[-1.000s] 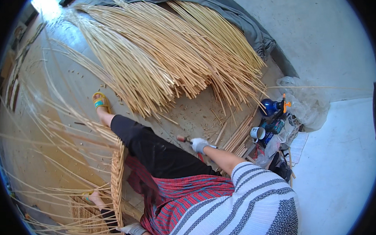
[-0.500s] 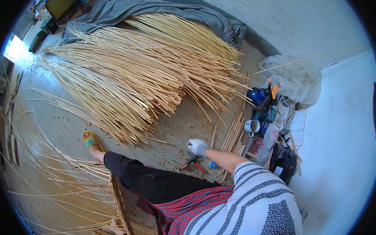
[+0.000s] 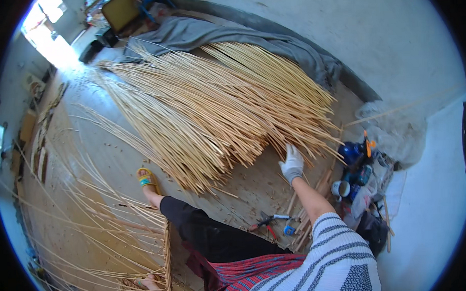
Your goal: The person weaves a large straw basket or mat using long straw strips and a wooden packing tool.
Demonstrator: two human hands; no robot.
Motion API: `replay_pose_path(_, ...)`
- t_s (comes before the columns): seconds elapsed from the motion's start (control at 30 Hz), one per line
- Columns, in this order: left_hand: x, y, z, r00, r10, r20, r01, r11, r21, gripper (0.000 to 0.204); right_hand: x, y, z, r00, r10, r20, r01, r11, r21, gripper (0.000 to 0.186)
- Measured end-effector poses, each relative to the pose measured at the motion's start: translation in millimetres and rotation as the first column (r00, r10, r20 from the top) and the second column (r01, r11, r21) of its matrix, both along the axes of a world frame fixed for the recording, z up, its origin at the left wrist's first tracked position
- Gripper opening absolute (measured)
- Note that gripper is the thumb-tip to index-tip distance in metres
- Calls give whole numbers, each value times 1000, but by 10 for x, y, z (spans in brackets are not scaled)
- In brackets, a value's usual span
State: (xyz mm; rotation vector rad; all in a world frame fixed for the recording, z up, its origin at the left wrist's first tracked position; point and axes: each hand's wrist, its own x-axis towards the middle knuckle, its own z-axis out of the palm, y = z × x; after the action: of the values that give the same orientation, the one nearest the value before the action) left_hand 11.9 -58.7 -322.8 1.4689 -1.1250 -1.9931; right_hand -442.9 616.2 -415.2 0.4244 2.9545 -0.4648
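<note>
My right hand (image 3: 292, 162), in a white glove, reaches forward to the cut ends of a large pile of peeled canes (image 3: 200, 103). Its fingers are spread, and I see nothing in them. Whether the fingertips touch a cane I cannot tell. Closer to me on the floor lie a pair of red-handled pliers (image 3: 271, 231), a dark-headed tool with a light handle (image 3: 281, 216) and a blue tape measure (image 3: 289, 229). My left hand is out of the picture. A woven piece with long loose canes (image 3: 167, 250) stands by my legs at the lower left.
A grey cloth (image 3: 229, 35) covers the pile's far side, along the wall. To the right stand a blue spray bottle (image 3: 351, 152), a white mug (image 3: 341, 188), a dark bag (image 3: 373, 232) and crumpled clear plastic (image 3: 396, 129). Short sticks (image 3: 324, 186) lie beside them; cane scraps dot the floor.
My right hand has moved away from the tools on the floor, forward to the ends of the canes, and its fingers have spread. The whole view has shifted too.
</note>
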Motion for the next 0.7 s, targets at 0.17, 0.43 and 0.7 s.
replay_pose_path(0.17, 203, 150, 24, 984, 164, -71, -167, 985, -44, 83, -237, -119, -1, 979, 5, 206, -47, 979, 199, 73)
replay_pose_path(0.43, 346, 458, -68, 943, 317, -102, -322, 946, -30, 84, -221, 53, -15, 978, -83, -189, 39, 973, -227, 32)
replay_pose_path(0.7, 320, 968, 65, 892, 441, -101, -444, 896, -8, 84, -124, -122, 572, 875, 102, -473, -162, 983, -88, 37)
